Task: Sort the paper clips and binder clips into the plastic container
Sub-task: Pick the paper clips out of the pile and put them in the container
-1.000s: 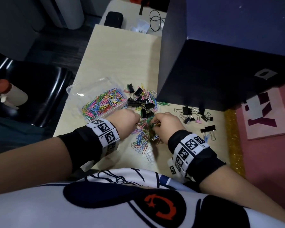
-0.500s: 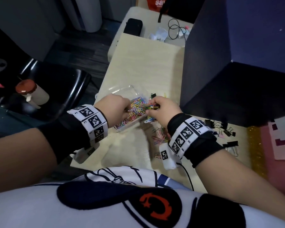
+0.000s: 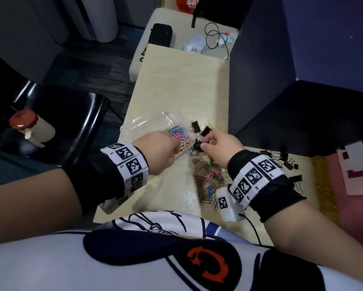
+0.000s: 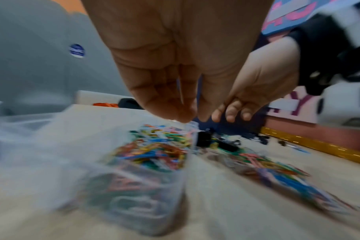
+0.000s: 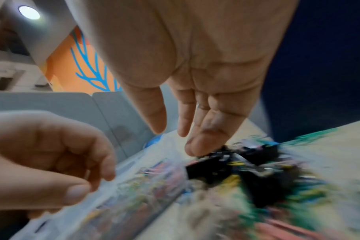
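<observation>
A clear plastic container (image 3: 153, 120) stands on the pale table, holding coloured paper clips (image 3: 179, 134). My left hand (image 4: 187, 118) hovers just above those clips, its fingers curled and bunched; I see nothing held in them. To the container's right, my right hand (image 5: 175, 134) reaches down with straight fingers, and one fingertip (image 5: 195, 146) touches a black binder clip (image 5: 208, 164) in a small cluster (image 3: 205, 131). Loose paper clips (image 3: 213, 179) lie in a pile under my right wrist. More black binder clips (image 3: 287, 162) are scattered farther right.
A tall dark blue box (image 3: 302, 91) walls off the table's right side. A pink mat (image 3: 354, 169) and a gold strip (image 3: 323, 185) lie beyond the binder clips. A black chair (image 3: 71, 122) with a red-capped bottle (image 3: 29, 129) stands left of the table.
Both hands lifted paper clips from the loose pile and carried them left to the container. Now the left hand is over the container and the right has gone to the binder clips.
</observation>
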Tool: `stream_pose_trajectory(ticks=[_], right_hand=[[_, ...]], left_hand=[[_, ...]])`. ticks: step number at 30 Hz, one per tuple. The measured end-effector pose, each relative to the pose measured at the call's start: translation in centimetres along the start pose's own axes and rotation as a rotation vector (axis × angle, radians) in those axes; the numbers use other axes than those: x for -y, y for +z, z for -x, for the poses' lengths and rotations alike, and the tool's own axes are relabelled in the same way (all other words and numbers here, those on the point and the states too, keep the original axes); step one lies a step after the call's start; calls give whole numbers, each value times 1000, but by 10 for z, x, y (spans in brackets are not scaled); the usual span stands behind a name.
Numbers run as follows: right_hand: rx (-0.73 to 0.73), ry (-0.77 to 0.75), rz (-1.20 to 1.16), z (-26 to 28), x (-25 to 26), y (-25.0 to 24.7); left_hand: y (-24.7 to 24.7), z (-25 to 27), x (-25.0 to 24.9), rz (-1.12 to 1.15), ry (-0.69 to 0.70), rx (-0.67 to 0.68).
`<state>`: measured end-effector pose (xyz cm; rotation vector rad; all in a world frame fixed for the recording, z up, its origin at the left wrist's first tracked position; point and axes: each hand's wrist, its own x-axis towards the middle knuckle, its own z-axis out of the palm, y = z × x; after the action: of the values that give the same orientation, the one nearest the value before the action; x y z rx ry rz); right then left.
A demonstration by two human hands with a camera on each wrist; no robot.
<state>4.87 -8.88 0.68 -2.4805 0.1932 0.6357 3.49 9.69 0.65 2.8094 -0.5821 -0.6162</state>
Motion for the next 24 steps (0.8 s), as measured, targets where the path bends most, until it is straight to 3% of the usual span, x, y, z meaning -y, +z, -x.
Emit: stream_pose_trajectory(ticks=[7, 11, 15, 17, 19, 24], right_hand=[[117, 204, 399, 30, -60, -9], [366, 184, 487, 51, -71, 0], [586, 213, 388, 64, -79, 20], [561, 136, 509, 65, -80, 30], [431, 62, 612, 64, -80, 35], [171, 88, 393, 52, -91, 26]], left_hand=[[27, -16, -56, -179, 308, 201], [42, -25, -70, -264, 383, 236], [52, -33, -75, -289, 424, 205], [55, -36, -76, -297, 423, 205], [56, -37, -75, -302, 402, 215], [56, -36, -70, -284, 331, 217]])
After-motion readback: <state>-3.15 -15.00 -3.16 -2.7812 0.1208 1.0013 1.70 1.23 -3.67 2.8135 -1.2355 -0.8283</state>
